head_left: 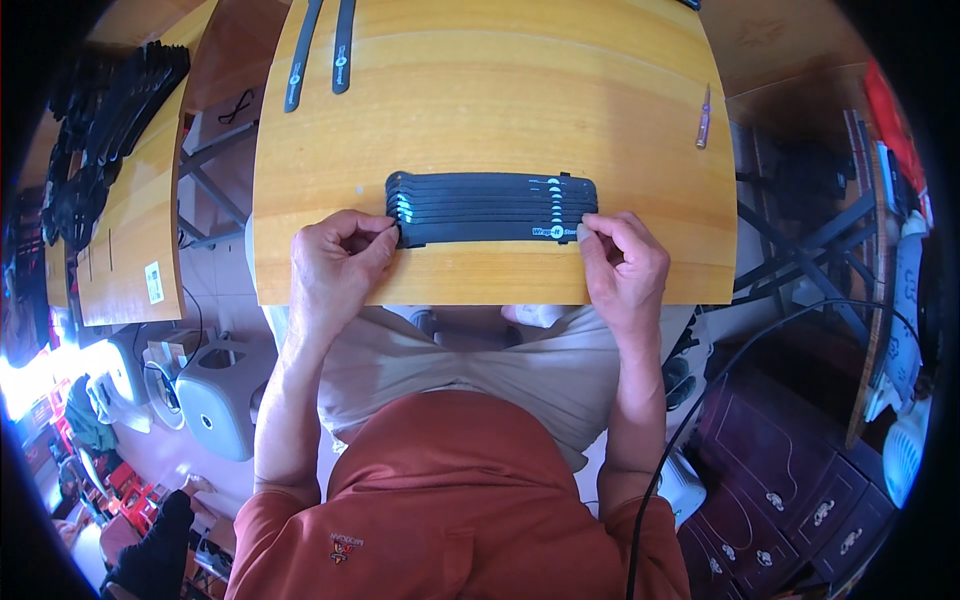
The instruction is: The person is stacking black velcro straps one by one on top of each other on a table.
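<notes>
A stack of flat black straps (pixel 480 208) with white print lies crosswise on the wooden table (pixel 500 110), near its front edge. The straps overlap in steps, so several long edges show. At the stack's near left corner, my left hand (pixel 343 262) pinches the strap end between thumb and fingers. My right hand (pixel 630 265) is closed on the near right corner in the same way, thumb and forefinger at the strap's end. Small black tabs stick out along the far and near edges.
Two loose black straps, one (pixel 303 65) beside the other (pixel 343 55), lie at the far left. A slim purple tool (pixel 704 118) rests at the right. Another table (pixel 130 255) on the left bears piled black straps (pixel 140 95). A black cable (pixel 760 335) runs past my right arm.
</notes>
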The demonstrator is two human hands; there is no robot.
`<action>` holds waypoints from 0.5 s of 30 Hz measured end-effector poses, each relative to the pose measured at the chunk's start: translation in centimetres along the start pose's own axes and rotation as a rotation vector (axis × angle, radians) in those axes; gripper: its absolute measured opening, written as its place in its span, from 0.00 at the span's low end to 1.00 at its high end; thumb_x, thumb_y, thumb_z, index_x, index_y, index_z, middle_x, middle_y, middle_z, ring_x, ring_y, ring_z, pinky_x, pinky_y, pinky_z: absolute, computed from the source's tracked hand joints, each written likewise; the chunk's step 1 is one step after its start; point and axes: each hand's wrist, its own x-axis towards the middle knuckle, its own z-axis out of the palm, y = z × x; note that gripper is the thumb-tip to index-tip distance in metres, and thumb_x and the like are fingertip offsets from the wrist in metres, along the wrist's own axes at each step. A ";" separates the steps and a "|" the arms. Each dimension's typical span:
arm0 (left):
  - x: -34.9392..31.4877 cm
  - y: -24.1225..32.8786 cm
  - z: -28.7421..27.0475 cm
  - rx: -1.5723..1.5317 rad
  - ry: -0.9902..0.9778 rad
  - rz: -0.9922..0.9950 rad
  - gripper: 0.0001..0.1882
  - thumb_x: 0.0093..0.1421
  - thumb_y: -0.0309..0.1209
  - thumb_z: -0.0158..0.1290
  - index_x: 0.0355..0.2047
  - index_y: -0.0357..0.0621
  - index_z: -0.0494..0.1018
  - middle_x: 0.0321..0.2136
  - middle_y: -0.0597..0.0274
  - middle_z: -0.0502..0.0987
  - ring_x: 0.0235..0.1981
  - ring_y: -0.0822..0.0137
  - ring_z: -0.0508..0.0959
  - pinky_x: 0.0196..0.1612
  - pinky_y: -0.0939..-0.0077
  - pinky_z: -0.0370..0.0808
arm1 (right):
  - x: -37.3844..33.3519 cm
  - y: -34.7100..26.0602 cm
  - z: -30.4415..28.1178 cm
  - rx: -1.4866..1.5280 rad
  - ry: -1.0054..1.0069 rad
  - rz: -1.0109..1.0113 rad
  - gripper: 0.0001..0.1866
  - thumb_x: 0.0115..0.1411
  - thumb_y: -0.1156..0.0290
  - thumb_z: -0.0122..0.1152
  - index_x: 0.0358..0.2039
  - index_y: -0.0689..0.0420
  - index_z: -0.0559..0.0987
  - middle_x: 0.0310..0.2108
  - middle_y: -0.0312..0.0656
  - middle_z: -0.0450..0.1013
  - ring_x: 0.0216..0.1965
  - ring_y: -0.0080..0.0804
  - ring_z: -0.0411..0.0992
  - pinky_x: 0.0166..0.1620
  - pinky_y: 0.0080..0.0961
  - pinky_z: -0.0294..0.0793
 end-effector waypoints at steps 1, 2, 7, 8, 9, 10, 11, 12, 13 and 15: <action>0.0 0.0 0.0 0.010 0.003 -0.001 0.08 0.62 0.24 0.62 0.37 0.30 0.82 0.21 0.65 0.80 0.23 0.80 0.75 0.28 0.83 0.72 | 0.0 -0.1 0.0 -0.009 -0.005 0.015 0.05 0.57 0.84 0.65 0.35 0.65 0.82 0.27 0.47 0.76 0.26 0.36 0.77 0.30 0.28 0.74; 0.1 -0.1 0.0 0.009 0.001 0.001 0.08 0.62 0.24 0.62 0.37 0.30 0.82 0.21 0.65 0.80 0.23 0.80 0.75 0.28 0.83 0.72 | 0.0 -0.1 0.0 -0.011 -0.003 0.014 0.05 0.57 0.84 0.65 0.35 0.65 0.82 0.27 0.47 0.76 0.26 0.36 0.77 0.30 0.28 0.74; 0.0 -0.1 0.0 0.057 0.013 0.033 0.07 0.61 0.24 0.63 0.37 0.31 0.82 0.21 0.65 0.81 0.22 0.80 0.75 0.28 0.81 0.73 | 0.1 -0.5 0.1 -0.085 0.011 -0.035 0.06 0.56 0.84 0.64 0.35 0.65 0.82 0.29 0.48 0.77 0.28 0.43 0.78 0.33 0.32 0.76; 0.0 0.0 0.1 0.056 0.013 0.037 0.07 0.61 0.24 0.63 0.37 0.31 0.82 0.21 0.65 0.81 0.22 0.80 0.75 0.28 0.81 0.73 | 0.1 -0.6 0.1 -0.086 0.014 -0.037 0.06 0.56 0.84 0.64 0.35 0.65 0.82 0.29 0.48 0.77 0.28 0.43 0.78 0.33 0.32 0.76; -0.1 -0.1 0.1 0.080 0.023 0.053 0.07 0.61 0.24 0.63 0.37 0.32 0.83 0.21 0.64 0.81 0.22 0.80 0.75 0.28 0.80 0.73 | 0.1 -0.6 0.1 -0.115 0.017 -0.051 0.06 0.56 0.84 0.64 0.35 0.64 0.82 0.30 0.47 0.77 0.29 0.44 0.78 0.33 0.33 0.77; -0.1 -0.1 0.1 0.104 0.033 0.070 0.06 0.60 0.24 0.63 0.36 0.33 0.83 0.21 0.64 0.81 0.22 0.79 0.75 0.28 0.80 0.74 | 0.1 -0.6 0.1 -0.144 0.021 -0.066 0.06 0.56 0.84 0.65 0.35 0.64 0.83 0.31 0.47 0.77 0.30 0.45 0.79 0.34 0.34 0.77; -0.2 -0.1 0.1 0.103 0.034 0.074 0.06 0.60 0.24 0.63 0.36 0.33 0.83 0.21 0.64 0.81 0.22 0.79 0.75 0.28 0.80 0.74 | 0.1 -0.7 0.0 -0.145 0.025 -0.069 0.06 0.56 0.84 0.65 0.35 0.64 0.83 0.31 0.47 0.77 0.30 0.45 0.79 0.34 0.34 0.77; -0.2 -0.1 0.1 0.164 0.053 0.107 0.06 0.60 0.24 0.64 0.36 0.34 0.83 0.22 0.63 0.80 0.22 0.77 0.76 0.29 0.78 0.74 | 0.0 -0.8 0.0 -0.203 0.013 -0.078 0.06 0.57 0.82 0.65 0.36 0.62 0.83 0.32 0.46 0.77 0.31 0.44 0.79 0.34 0.34 0.78; -0.3 -0.1 0.0 0.225 0.072 0.139 0.06 0.59 0.24 0.64 0.36 0.36 0.83 0.23 0.61 0.80 0.22 0.74 0.77 0.29 0.76 0.75 | 0.0 -0.9 -0.1 -0.260 0.001 -0.088 0.06 0.57 0.81 0.66 0.37 0.61 0.83 0.33 0.44 0.77 0.32 0.44 0.79 0.35 0.34 0.78; -0.3 -0.4 0.1 0.264 0.093 0.252 0.07 0.58 0.24 0.64 0.37 0.37 0.83 0.27 0.59 0.80 0.22 0.70 0.78 0.30 0.75 0.76 | -0.2 -1.1 -0.3 -0.316 0.003 -0.118 0.07 0.57 0.80 0.66 0.37 0.60 0.84 0.34 0.43 0.77 0.32 0.43 0.79 0.35 0.35 0.78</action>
